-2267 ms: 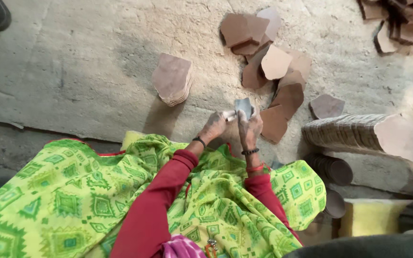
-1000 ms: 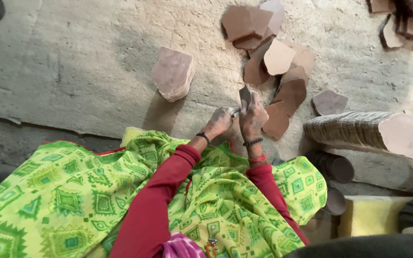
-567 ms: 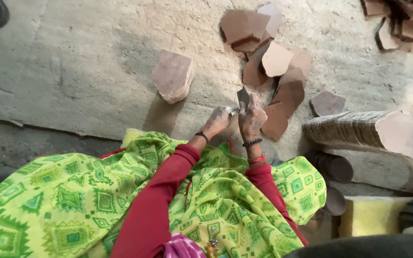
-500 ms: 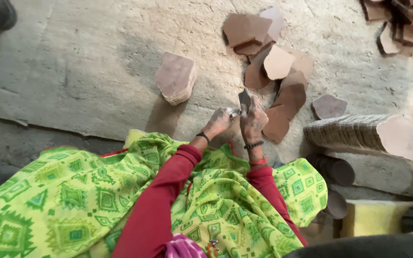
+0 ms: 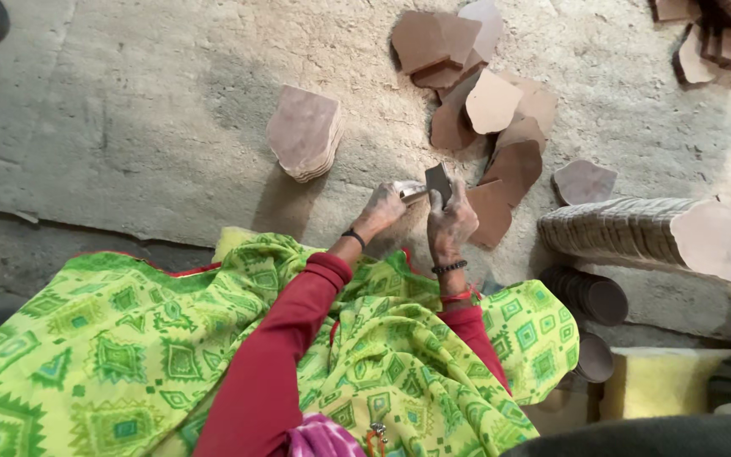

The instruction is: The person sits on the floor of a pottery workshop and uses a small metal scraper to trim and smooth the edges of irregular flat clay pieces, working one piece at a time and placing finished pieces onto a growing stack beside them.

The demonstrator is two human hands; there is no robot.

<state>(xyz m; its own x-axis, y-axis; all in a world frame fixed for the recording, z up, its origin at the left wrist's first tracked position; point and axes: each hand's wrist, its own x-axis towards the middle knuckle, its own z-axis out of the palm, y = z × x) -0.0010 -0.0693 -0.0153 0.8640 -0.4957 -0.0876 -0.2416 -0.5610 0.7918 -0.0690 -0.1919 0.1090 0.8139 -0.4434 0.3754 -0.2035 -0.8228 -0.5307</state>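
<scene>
Centrally, one small dark flat piece [image 5: 438,180], held upright between both hands, a little above the floor and just ahead of the knees.

Right hand [image 5: 452,224]: fingers curled round the lower part of the dark piece, thumb pressed to its face; dark bead bracelet at the wrist.

Left hand [image 5: 385,208]: closed on a slim pale tool [image 5: 413,194], whose tip met the left edge of the dark piece; whether blade or scraper could not be told. Dark band at the wrist.

Step in hand, by judgement: trimming or shaping the piece's edge, work under way. The next move would call for a steady right-hand hold while the tool ran along the edge, fingers kept clear of it.

Sleeves red; lap draped in green patterned cloth [image 5: 171,347].

Just right of the hands: loose brown leaf-shaped pieces [image 5: 501,127], overlapping, running to the far side.

Left and farther off: neat stack of tan pieces [image 5: 305,134], apart from the scatter.

Right: long row of pieces packed on edge [image 5: 628,228], one broad tan piece leaning at its right end.

Near right: stack of dark round discs [image 5: 594,296]; yellow sponge-like block [image 5: 653,385] nearer still.

Far right corner: another heap of brown pieces [image 5: 721,38].

Ground: rough grey concrete floor [image 5: 129,110].
</scene>
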